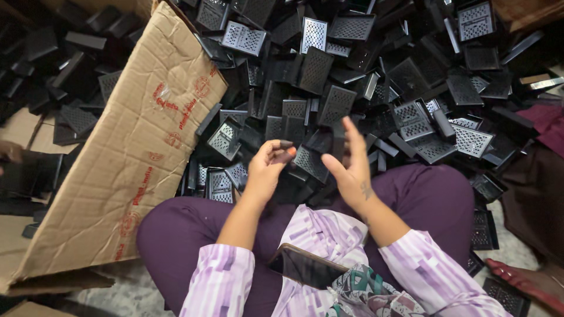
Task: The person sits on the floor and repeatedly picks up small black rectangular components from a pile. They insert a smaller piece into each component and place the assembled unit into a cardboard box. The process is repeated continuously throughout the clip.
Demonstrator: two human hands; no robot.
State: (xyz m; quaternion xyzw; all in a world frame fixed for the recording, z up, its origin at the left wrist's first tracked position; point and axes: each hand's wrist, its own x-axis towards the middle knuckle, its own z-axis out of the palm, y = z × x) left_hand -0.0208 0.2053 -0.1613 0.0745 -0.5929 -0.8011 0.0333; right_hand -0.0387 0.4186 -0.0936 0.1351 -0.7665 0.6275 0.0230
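A flattened cardboard sheet with red print lies well to the left of the fingers, slanting from the top down to the floor. Just beside the left hand, on its left, sits a perforated black plastic part. The left hand's fingers are curled together, pinching a small dark piece at their tips. The right hand is raised just right of it, fingers apart and holding nothing, palm turned toward the left hand. Beyond and to the right of both hands spreads a large pile of black grated parts. Below the fingers, a dark phone rests in the person's lap.
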